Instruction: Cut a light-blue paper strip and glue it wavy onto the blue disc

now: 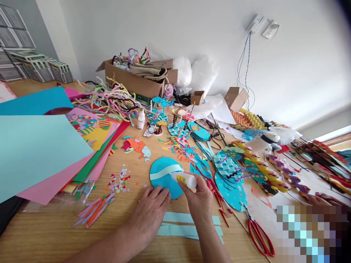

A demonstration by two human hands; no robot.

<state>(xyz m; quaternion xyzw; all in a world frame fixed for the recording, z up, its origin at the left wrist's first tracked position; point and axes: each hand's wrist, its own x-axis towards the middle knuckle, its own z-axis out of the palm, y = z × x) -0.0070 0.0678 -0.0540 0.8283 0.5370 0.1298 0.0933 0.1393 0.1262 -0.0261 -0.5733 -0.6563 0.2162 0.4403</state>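
Observation:
A round blue paper disc (172, 185) lies on the table in front of me, with a pale aqua wavy strip (160, 174) across its upper part. My left hand (155, 202) rests flat on the disc's lower left edge, fingers stretched out. In my right hand (199, 193) is a white glue bottle (189, 180) with a yellow label, tilted so its nozzle points left, at the strip's right part. Whether the nozzle touches the paper I cannot tell. Pale aqua paper strips (178, 230) lie under my wrists.
Left are stacked coloured sheets (41, 149), paper scraps (119, 180) and narrow strips (95, 210). Red-handled scissors (260, 237) lie at the right, near woven blue discs (227, 164). Another glue bottle (140, 120) stands farther back. Another person's hand (323, 201) shows at far right.

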